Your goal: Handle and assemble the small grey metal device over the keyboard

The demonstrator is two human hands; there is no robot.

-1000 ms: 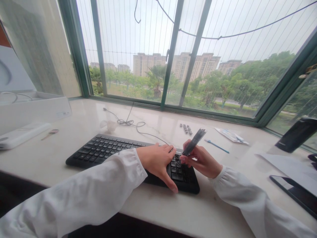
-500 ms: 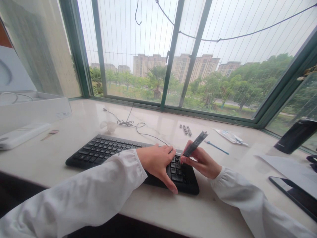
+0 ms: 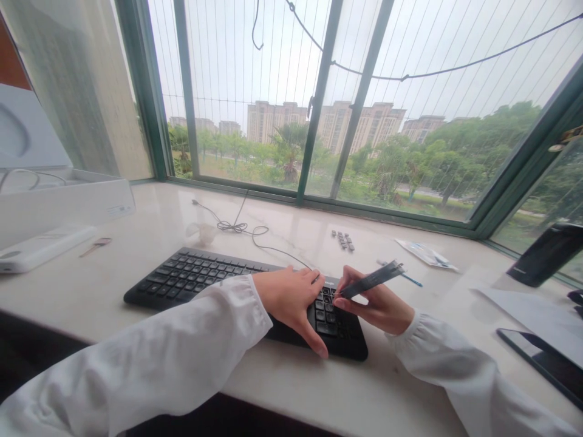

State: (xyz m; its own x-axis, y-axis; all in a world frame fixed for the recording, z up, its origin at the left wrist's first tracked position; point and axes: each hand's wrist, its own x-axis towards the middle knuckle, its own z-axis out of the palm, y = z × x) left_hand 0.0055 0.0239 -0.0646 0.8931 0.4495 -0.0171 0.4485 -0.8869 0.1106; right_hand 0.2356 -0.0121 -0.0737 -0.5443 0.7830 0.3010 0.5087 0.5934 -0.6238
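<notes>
A black keyboard (image 3: pixel 195 279) lies on the pale stone sill (image 3: pixel 296 388). My left hand (image 3: pixel 291 300) rests flat on the keyboard's right part, fingers spread, thumb reaching down to the front edge. My right hand (image 3: pixel 380 303) is closed on a thin dark tool (image 3: pixel 371 280) that lies nearly level, its tip at the number-pad keys and its far end pointing right. Both arms wear white sleeves.
The keyboard's cable (image 3: pixel 241 227) coils behind it. Several loose dark keycaps (image 3: pixel 343 238) lie further back, with a blue stick (image 3: pixel 412 280) and a plastic packet (image 3: pixel 426 252) to the right. A white box (image 3: pixel 59 203) stands left. A dark phone (image 3: pixel 542 358) and papers (image 3: pixel 537 312) lie at the right.
The tool in my right hand has tipped from steeply upright to nearly level, its far end swinging down and right. My left hand stays on the keyboard.
</notes>
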